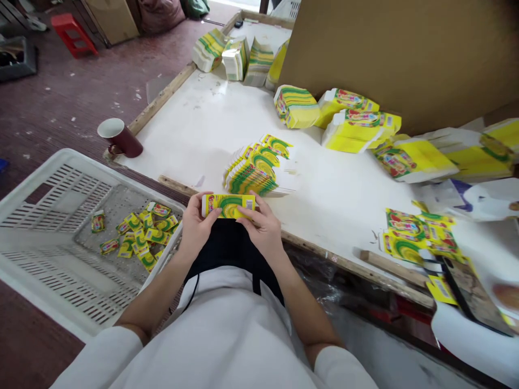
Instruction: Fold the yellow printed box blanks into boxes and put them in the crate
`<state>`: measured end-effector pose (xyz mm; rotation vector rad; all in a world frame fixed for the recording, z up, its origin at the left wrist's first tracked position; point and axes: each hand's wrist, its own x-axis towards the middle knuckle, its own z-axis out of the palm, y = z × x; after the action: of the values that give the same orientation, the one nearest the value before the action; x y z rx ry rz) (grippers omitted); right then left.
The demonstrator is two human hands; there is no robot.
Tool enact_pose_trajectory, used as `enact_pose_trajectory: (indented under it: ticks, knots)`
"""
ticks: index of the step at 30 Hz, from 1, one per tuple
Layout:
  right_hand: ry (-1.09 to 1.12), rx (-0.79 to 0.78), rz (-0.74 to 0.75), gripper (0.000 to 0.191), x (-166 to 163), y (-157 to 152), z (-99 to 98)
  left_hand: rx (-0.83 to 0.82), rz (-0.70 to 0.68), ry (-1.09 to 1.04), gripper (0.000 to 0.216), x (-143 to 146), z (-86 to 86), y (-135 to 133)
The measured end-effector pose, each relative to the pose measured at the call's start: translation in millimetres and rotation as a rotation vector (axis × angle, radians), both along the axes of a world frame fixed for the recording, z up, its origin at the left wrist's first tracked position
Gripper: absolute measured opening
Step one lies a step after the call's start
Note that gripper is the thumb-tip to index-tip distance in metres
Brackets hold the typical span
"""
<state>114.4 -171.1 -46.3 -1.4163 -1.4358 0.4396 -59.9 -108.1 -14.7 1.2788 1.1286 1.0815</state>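
A flattened yellow-and-green carton (227, 206) is held level over my lap, just off the table's front edge. My left hand (198, 219) grips its left end, thumb on the printed face. On the right end, my right hand (261, 221) pinches it near the barcode. Right beyond my hands, a fanned stack of flat cartons (255, 168) lies on the white table (178, 124). The fingers behind the carton are mostly hidden.
A white plastic basket (44, 186) at my left holds several small folded boxes (141, 235). A maroon mug (121, 139) stands at the table corner. Carton bundles (360, 129) lie along a cardboard sheet (397, 54). A wooden strip (393, 267) and a phone (474, 292) are at right.
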Motion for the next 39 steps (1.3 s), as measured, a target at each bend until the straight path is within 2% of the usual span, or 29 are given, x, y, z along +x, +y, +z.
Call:
enact_pose_trajectory:
  ticks: [8, 10, 14, 16, 20, 24, 31, 36, 39]
  knots:
    - [0.03, -0.013, 0.073, 0.027, -1.2, 6.8, 6.6, -0.118, -0.015, -0.107, 0.044, -2.1, -3.4, -1.7]
    - [-0.01, -0.024, 0.092, 0.038, -0.2, 7.6, 8.7, -0.157, -0.02, -0.127, 0.044, -1.5, -6.2, -3.2]
    - [0.035, -0.011, 0.263, 0.069, 4.6, 8.9, 7.6, -0.177, -0.027, -0.14, 0.044, -3.6, -10.3, -1.5]
    - [0.009, -0.011, 0.303, 0.072, 4.0, 8.7, 5.9, -0.16, -0.027, -0.122, 0.043, -5.5, -11.0, 0.8]
    - [-0.139, -0.088, 0.245, 0.07, -4.0, 5.6, 5.0, -0.121, -0.017, -0.056, 0.04, -7.4, -11.4, 1.8]
    - [-0.157, -0.128, 0.26, 0.065, -2.3, 3.2, 8.0, -0.154, -0.029, -0.089, 0.04, -7.3, -11.7, -1.7]
    - [-0.214, -0.098, 0.235, 0.034, 10.9, 2.3, 10.6, -0.219, -0.026, -0.157, 0.044, -8.4, -12.3, -0.7]
    - [-0.198, -0.104, 0.223, 0.023, 12.4, 5.9, 5.5, -0.226, -0.035, -0.136, 0.044, -6.3, -17.5, 0.2]
    - [-0.113, -0.085, 0.213, 0.02, 12.3, 10.1, -1.3, -0.218, -0.043, -0.104, 0.042, -6.8, -18.0, 0.3]
